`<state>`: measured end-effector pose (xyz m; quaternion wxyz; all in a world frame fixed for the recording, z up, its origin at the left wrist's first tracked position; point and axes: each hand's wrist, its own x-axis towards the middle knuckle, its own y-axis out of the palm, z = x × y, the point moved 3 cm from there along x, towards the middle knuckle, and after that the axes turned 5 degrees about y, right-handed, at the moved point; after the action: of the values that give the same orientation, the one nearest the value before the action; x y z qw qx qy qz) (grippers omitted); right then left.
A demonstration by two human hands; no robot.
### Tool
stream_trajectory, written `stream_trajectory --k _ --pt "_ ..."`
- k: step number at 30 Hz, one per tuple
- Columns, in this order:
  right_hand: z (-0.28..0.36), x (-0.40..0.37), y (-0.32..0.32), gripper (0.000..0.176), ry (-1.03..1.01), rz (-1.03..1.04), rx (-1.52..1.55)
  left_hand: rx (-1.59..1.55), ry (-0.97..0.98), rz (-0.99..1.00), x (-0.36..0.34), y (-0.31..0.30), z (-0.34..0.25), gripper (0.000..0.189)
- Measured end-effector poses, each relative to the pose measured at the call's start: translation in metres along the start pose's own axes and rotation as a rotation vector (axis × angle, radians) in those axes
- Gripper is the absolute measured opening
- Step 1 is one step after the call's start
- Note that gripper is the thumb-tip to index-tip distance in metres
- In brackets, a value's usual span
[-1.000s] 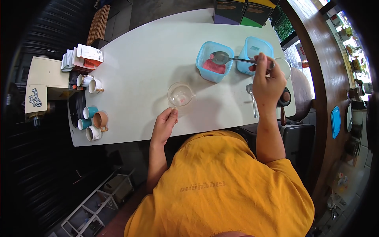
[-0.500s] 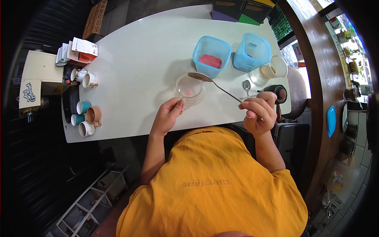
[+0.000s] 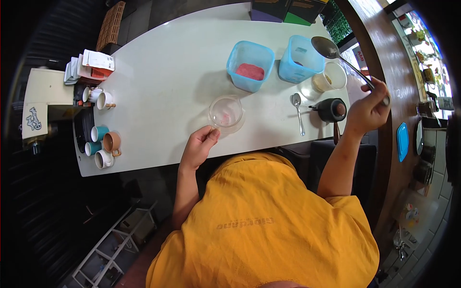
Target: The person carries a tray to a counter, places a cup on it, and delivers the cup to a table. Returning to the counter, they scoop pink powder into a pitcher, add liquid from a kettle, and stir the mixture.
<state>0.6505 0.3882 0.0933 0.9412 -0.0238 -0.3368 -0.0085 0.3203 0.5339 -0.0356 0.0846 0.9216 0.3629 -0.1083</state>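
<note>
My left hand pinches the near edge of a clear round cup that has a little pink matter at its bottom. In my right hand, raised at the right, is the handle of a long metal spoon. The spoon's bowl hangs near the upper right of the second blue tub. Beyond the cup stands a blue tub with pink powder inside. To its right is the second blue tub, its contents mostly hidden.
A clear container, a small metal spoon and a dark pot sit on the white table at the right. Several cups, among them a brown mug, stand at the left edge. Dark boxes are at the far edge.
My right hand has moved right and up with the long spoon, from above the clear cup to beside the second blue tub. My left hand stays at the cup. The view has shifted slightly.
</note>
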Motion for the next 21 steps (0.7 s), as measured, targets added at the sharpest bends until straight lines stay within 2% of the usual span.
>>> stream_trajectory --k 4,7,13,17,21 --pt "-0.017 0.013 0.014 0.019 -0.250 0.235 -0.240 0.017 0.015 0.020 0.002 0.007 -0.002 0.024" --pt "-0.033 0.010 0.037 0.018 -0.294 0.415 -0.390 0.033 0.011 0.007 0.001 0.013 -0.008 0.026" --pt "-0.063 0.004 0.068 0.025 -0.130 0.647 -0.420 -0.007 0.038 -0.026 -0.004 0.018 -0.005 0.028" --pt "-0.070 0.003 0.076 0.030 -0.137 0.715 -0.415 -0.032 -0.001 -0.087 -0.012 0.021 -0.001 0.034" --pt "-0.074 0.004 0.079 0.034 -0.043 0.779 -0.425 -0.088 0.001 -0.122 -0.018 0.024 0.002 0.035"
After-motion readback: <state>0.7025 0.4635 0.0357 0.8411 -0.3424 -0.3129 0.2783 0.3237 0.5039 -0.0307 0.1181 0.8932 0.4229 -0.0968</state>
